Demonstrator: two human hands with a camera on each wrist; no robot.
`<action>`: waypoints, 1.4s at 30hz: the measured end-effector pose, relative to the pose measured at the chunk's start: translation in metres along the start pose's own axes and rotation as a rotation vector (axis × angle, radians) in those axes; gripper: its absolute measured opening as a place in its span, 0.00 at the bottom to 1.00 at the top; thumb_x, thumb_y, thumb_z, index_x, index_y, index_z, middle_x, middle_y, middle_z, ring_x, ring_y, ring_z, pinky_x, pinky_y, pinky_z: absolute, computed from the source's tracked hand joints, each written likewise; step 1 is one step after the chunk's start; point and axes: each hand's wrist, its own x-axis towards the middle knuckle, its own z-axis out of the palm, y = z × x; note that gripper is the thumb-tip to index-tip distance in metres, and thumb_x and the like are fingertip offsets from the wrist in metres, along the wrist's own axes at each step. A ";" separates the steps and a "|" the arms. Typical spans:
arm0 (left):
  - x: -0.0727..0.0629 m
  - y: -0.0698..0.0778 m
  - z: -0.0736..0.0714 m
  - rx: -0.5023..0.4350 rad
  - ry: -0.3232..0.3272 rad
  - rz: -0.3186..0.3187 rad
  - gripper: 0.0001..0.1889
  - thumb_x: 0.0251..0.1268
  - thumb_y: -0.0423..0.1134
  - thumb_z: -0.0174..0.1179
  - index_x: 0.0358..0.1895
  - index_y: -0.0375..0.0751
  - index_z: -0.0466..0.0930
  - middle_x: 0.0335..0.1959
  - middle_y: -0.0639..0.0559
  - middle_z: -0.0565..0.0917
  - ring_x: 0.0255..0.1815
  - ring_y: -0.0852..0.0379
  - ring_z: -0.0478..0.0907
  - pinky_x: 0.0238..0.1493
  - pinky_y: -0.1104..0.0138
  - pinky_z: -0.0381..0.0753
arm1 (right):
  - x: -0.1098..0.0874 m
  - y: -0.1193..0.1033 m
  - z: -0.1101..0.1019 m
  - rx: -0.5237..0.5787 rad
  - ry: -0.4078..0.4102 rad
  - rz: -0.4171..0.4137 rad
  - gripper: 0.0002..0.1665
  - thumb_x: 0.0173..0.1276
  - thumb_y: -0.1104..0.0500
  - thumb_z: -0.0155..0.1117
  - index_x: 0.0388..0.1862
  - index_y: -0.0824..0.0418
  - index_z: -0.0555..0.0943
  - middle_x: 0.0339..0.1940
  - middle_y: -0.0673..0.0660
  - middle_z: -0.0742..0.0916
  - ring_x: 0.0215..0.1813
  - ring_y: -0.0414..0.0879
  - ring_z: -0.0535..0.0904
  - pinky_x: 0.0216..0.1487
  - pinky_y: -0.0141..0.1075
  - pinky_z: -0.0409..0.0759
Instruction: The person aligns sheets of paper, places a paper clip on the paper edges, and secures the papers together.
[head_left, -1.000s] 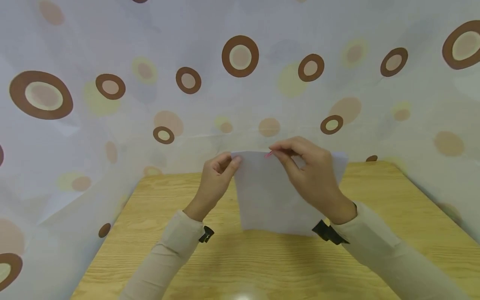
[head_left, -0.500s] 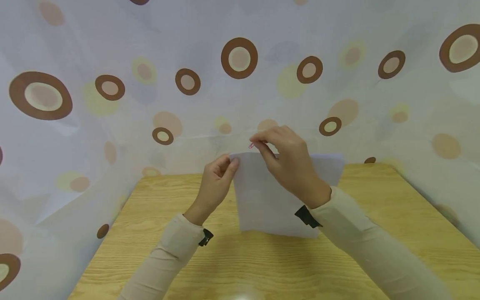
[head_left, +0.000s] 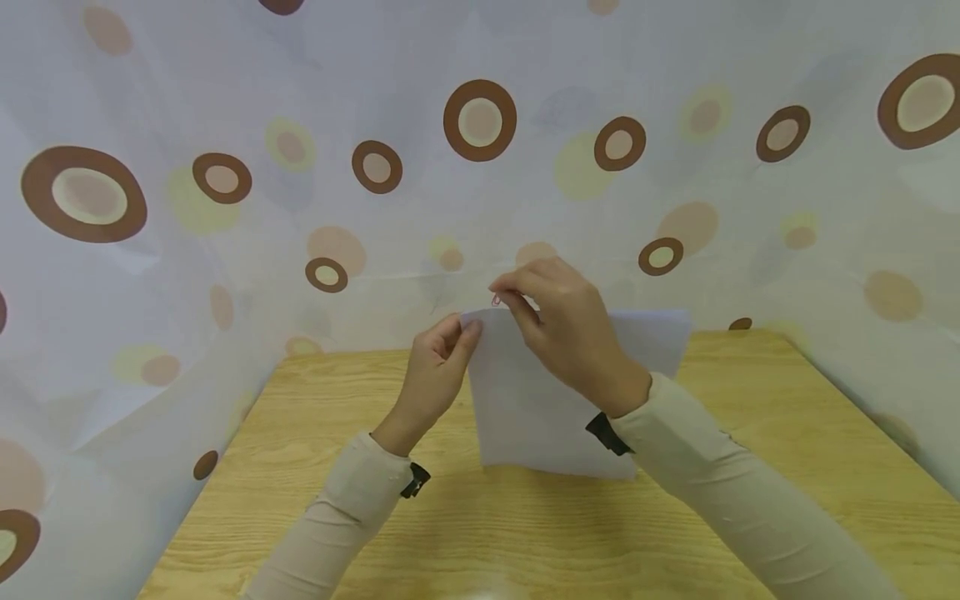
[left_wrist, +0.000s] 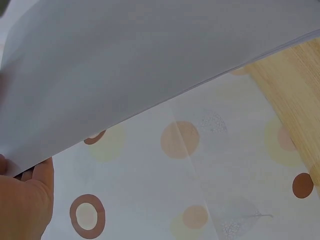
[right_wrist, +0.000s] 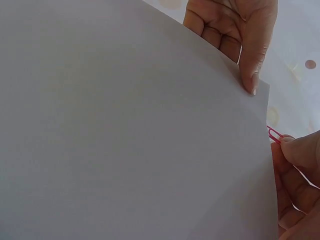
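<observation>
White paper (head_left: 540,400) hangs upright above the table, and in the left wrist view its long edge shows more than one layer. My left hand (head_left: 433,367) pinches its upper left corner, thumb on the near face and fingers behind. Between thumb and forefinger, my right hand (head_left: 566,329) pinches a pink-red paper clip (head_left: 496,299) at the paper's top edge, a little right of that corner. In the right wrist view the clip's looped end (right_wrist: 273,133) points at the paper (right_wrist: 150,125) and meets its edge. The right hand covers part of the paper in the head view.
A wooden table (head_left: 337,517) lies below both hands. Behind it and along its sides stands a pale sheet (head_left: 420,75) printed with brown rings and dots. Each wrist wears a dark strap, the right one (head_left: 607,434) close in front of the paper.
My right hand has moved left along the paper's top edge with the paper clip, rising above the edge and then lowering slightly to it. The left hand keeps its grip on the corner.
</observation>
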 end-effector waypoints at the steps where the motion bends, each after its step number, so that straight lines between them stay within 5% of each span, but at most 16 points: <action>1: 0.000 0.000 0.000 -0.003 -0.001 -0.001 0.12 0.74 0.35 0.50 0.35 0.29 0.77 0.17 0.52 0.62 0.21 0.60 0.63 0.24 0.70 0.63 | 0.000 0.000 0.000 -0.006 -0.006 0.000 0.04 0.63 0.67 0.67 0.36 0.63 0.86 0.33 0.55 0.84 0.36 0.47 0.74 0.39 0.36 0.76; 10: -0.001 0.001 -0.001 0.010 0.010 -0.013 0.11 0.74 0.32 0.49 0.41 0.26 0.78 0.19 0.50 0.65 0.24 0.55 0.66 0.26 0.71 0.66 | 0.001 -0.002 0.002 -0.001 -0.017 -0.016 0.04 0.63 0.68 0.67 0.37 0.63 0.86 0.32 0.55 0.84 0.36 0.47 0.74 0.39 0.35 0.76; 12: -0.002 0.010 0.000 0.012 0.014 -0.015 0.10 0.74 0.30 0.49 0.39 0.25 0.77 0.19 0.51 0.65 0.23 0.57 0.66 0.26 0.71 0.66 | 0.002 -0.002 0.002 0.003 -0.017 -0.025 0.04 0.63 0.68 0.67 0.37 0.63 0.86 0.32 0.55 0.84 0.36 0.47 0.74 0.38 0.35 0.76; 18: -0.002 0.005 0.003 0.008 0.043 0.014 0.11 0.73 0.33 0.50 0.32 0.29 0.75 0.17 0.51 0.63 0.19 0.62 0.60 0.22 0.71 0.61 | 0.000 -0.002 0.000 0.011 -0.036 -0.047 0.04 0.63 0.68 0.66 0.36 0.63 0.85 0.33 0.55 0.84 0.36 0.46 0.74 0.37 0.35 0.76; 23: -0.002 0.004 0.003 -0.042 0.044 -0.005 0.10 0.71 0.33 0.54 0.45 0.29 0.79 0.33 0.44 0.81 0.32 0.60 0.76 0.34 0.72 0.75 | -0.001 -0.002 0.001 0.027 -0.048 -0.067 0.04 0.62 0.68 0.67 0.36 0.62 0.85 0.33 0.54 0.84 0.38 0.45 0.77 0.39 0.34 0.77; 27: 0.000 0.007 0.003 -0.054 0.046 -0.003 0.10 0.71 0.33 0.55 0.48 0.29 0.79 0.44 0.38 0.83 0.37 0.60 0.78 0.38 0.71 0.77 | -0.002 -0.002 0.000 0.029 -0.045 -0.094 0.04 0.61 0.68 0.68 0.35 0.63 0.85 0.33 0.54 0.85 0.39 0.45 0.77 0.40 0.34 0.77; 42: 0.002 0.007 0.006 -0.049 0.075 0.024 0.09 0.70 0.32 0.54 0.42 0.26 0.80 0.28 0.44 0.78 0.26 0.61 0.69 0.26 0.73 0.68 | -0.002 -0.001 0.000 -0.010 -0.074 -0.116 0.03 0.62 0.67 0.68 0.36 0.64 0.85 0.34 0.54 0.85 0.40 0.47 0.78 0.43 0.36 0.79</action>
